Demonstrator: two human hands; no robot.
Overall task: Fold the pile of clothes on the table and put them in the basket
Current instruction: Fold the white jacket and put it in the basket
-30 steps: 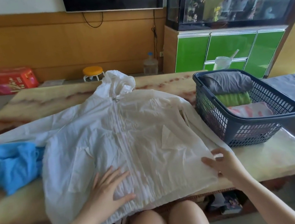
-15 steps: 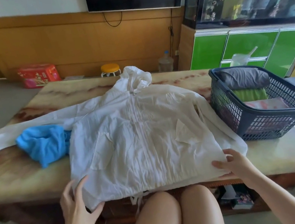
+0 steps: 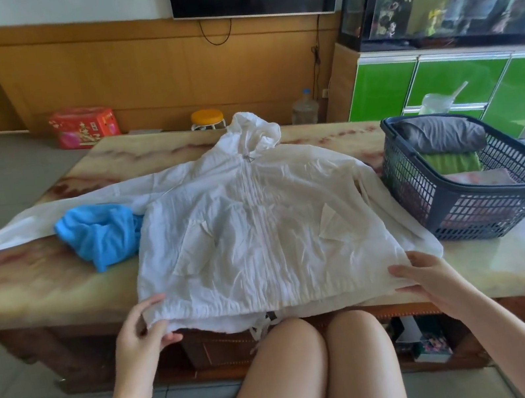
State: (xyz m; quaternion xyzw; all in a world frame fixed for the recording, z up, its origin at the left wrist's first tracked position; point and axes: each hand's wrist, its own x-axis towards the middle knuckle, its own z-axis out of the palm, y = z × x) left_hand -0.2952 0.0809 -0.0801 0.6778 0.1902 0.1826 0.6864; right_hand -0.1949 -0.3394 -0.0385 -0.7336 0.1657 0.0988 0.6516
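Step in hand: you're squaring up the jacket (image 3: 259, 227) ahead of the first fold.

Your left hand (image 3: 140, 327) pinches one hem corner, thumb on top and fingers curled under. Your right hand (image 3: 430, 278) grasps the opposite corner, apparently the same way. The hem runs between your two grips along the near edge of the table (image 3: 45, 297). A drawstring (image 3: 258, 329) dangles off the edge about midway between them.

The jacket is white, thin and heavily creased. It lies front up, zipped shut, flat on the table beyond both grips. The sleeve (image 3: 16, 229) on the left-grip side stretches far out, well away from your left hand. The other sleeve lies down along the body, just beyond your right grip. The hood (image 3: 253, 131) is farthest from both hands, and bunched.

A crumpled blue garment (image 3: 96, 233) sits beyond your left grip, touching the jacket's side. It's unfolded, so it's next in the queue.

The basket (image 3: 464, 210) sits beyond your right grip, near the jacket. There are folded clothes (image 3: 441, 134) in it already.

Next move, my read: release a corner, bring the sleeves in across the body, turn the hood down, then fold the hem up. The fabric looks light and slippery, so press each fold flat or it may spring open. The task looks well along, with two items left on the table.
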